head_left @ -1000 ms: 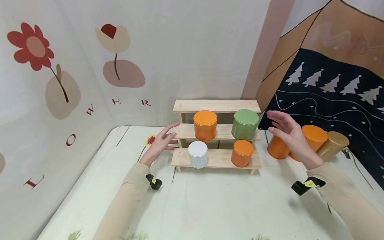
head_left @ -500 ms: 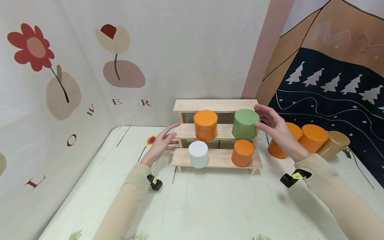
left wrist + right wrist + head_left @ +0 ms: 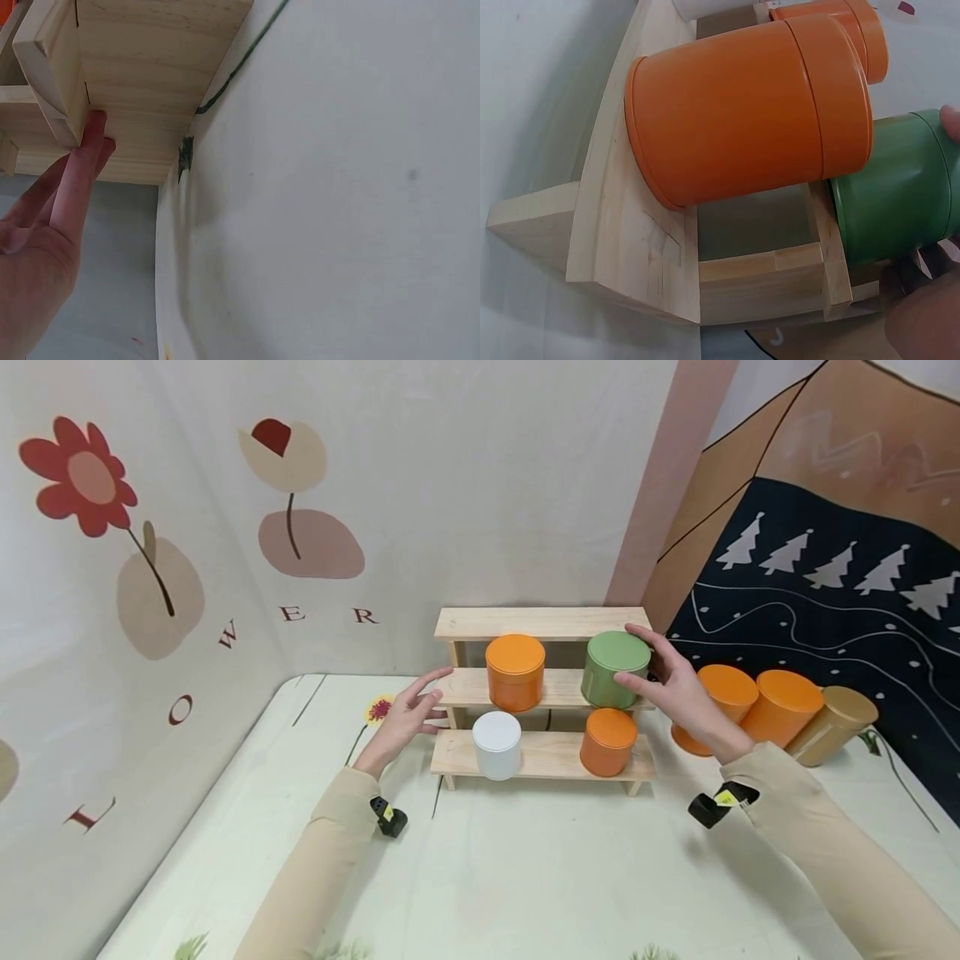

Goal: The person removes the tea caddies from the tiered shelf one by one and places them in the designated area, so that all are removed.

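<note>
A three-tier wooden shelf (image 3: 540, 624) stands on the cloth-covered table. My right hand (image 3: 678, 689) curls round the green round tin (image 3: 603, 683) at the right of its middle tier, thumb at the front and fingers at the far right side. The right wrist view has the green tin (image 3: 892, 195) with parts of the hand at its lid and side. My left hand (image 3: 401, 718) touches the shelf's left end with nearly straight fingers, some of them against the wood in the left wrist view. An orange tin (image 3: 515, 677) shares the middle tier; a white tin (image 3: 497, 752) and a smaller orange tin (image 3: 607, 747) stand on the bottom tier.
Right of the shelf, behind my right forearm, are two orange canisters, one partly hidden (image 3: 727, 685) and one leaning (image 3: 786, 702), and a tan canister (image 3: 834, 727) leaning too. Printed cloth walls (image 3: 480, 485) rise behind and at the left.
My right hand has moved left from above the canisters to the green tin and closed round it. My left hand and the tins have stayed in place.
</note>
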A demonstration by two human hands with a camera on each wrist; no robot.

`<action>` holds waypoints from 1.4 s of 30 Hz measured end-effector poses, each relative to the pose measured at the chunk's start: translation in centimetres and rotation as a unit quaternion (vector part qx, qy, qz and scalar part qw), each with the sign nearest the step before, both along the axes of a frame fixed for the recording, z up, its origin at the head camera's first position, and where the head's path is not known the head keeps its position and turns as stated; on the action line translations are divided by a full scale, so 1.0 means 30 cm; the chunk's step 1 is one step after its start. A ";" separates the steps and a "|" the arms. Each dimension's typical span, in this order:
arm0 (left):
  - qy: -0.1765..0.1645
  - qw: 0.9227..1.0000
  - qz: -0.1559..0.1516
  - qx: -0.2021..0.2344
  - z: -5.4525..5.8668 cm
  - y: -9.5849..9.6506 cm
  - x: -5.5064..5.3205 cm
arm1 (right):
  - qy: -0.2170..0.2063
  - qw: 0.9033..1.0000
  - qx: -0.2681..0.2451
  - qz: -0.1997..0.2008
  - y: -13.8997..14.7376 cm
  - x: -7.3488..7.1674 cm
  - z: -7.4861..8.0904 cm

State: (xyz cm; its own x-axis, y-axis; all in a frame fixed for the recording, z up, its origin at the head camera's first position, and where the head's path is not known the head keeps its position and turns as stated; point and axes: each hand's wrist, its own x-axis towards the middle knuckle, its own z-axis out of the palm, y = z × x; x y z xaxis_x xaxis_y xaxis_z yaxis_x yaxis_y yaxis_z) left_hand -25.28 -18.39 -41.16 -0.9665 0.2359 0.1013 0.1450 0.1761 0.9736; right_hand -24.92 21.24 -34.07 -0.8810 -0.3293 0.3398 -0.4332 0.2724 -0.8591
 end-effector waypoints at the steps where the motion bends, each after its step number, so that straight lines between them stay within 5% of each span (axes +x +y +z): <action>1: 0.003 1.000 0.000 -0.001 0.000 0.001 -0.001 | -0.002 1.000 0.003 -0.003 -0.001 0.000 0.000; 9: 0.017 1.000 0.009 -0.021 -0.003 0.004 -0.001 | -0.016 1.000 0.015 -0.022 -0.002 -0.001 -0.003; 42: 0.016 1.000 -0.011 -0.021 -0.012 0.006 -0.011 | 0.043 0.994 0.022 -0.095 0.047 0.032 0.002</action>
State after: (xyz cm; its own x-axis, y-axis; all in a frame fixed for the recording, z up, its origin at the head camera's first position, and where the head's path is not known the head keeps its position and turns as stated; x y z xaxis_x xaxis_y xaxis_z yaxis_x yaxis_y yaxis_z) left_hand -25.60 -18.21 -41.52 -0.9575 0.2616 0.1216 0.1800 0.2127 0.9604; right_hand -23.94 22.64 -34.00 -0.8967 -0.1761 0.4062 -0.4424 0.3931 -0.8061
